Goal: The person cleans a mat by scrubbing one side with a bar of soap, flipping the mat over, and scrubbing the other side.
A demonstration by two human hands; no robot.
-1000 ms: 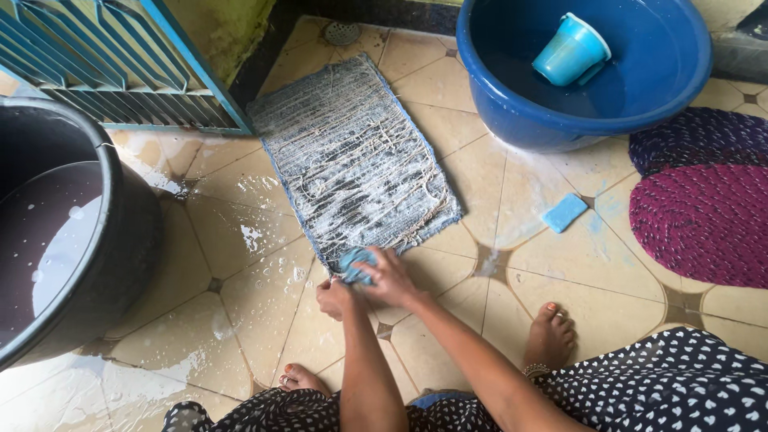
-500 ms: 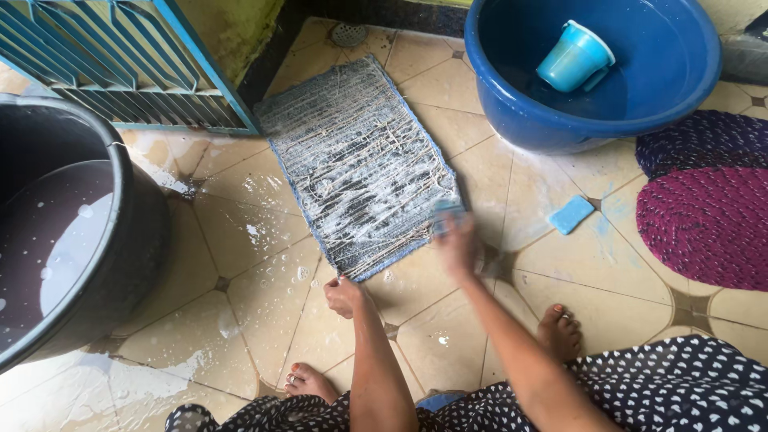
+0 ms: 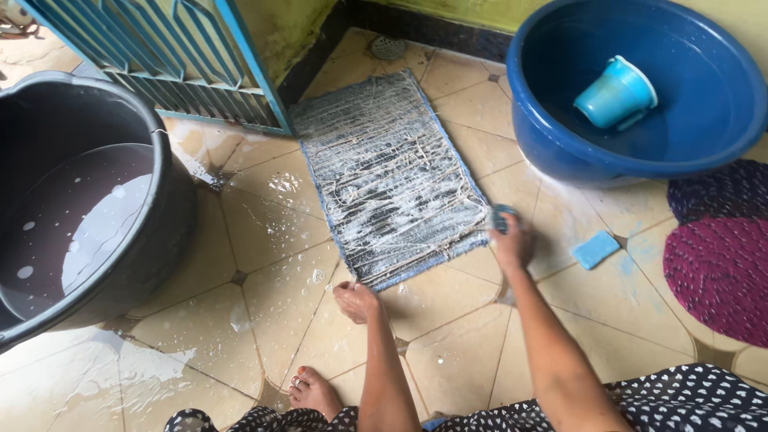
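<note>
Head view, near to far: our left hand (image 3: pixel 356 302) pinches the near corner of the soapy mat (image 3: pixel 392 180), flat on the wet floor (image 3: pixel 264 240). Our right hand (image 3: pixel 512 240) grips a blue brush (image 3: pixel 502 214) at the mat's right edge. Beyond, a blue tub (image 3: pixel 560 152) holds a cup (image 3: pixel 616 94).

Right hand (image 3: pixel 513 242) scrubs soapy mat (image 3: pixel 391 180); left hand (image 3: pixel 356 302) pins its corner.

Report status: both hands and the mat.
Left hand fisted at near corner of soapy blue woven mat. Right hand holds small blue scrubber at mat's right edge. Nothing in the way.
</note>
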